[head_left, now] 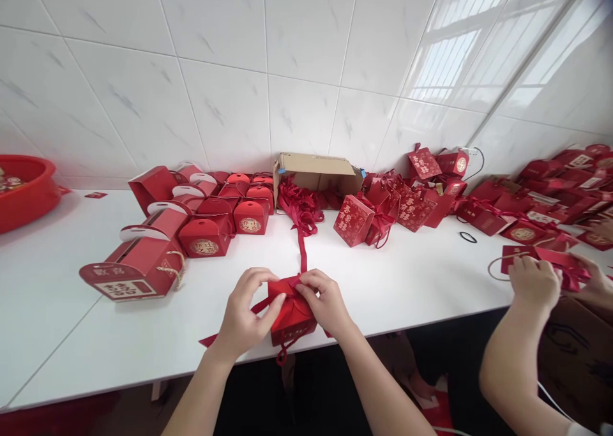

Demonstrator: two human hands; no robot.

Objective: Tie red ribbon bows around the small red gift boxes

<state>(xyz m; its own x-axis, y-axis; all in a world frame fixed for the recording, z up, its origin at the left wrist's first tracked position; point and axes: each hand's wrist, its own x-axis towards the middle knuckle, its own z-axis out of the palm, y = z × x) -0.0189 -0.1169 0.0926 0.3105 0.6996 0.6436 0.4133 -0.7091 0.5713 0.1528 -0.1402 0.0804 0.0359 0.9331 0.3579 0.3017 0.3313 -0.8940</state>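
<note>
A small red card box [293, 326] sits at the white table's [158, 353] near edge, a long red fabric ribbon [302, 254] already across its top; no finished bow shows. The right hand [328, 299] pinches the ribbon; the left hand's [246, 315] thumb and forefinger curve around the top's left side, grip unclear.

Wht tbl [158, 334]: red boxes [205, 235], cardbd ctn [318, 163].
</note>
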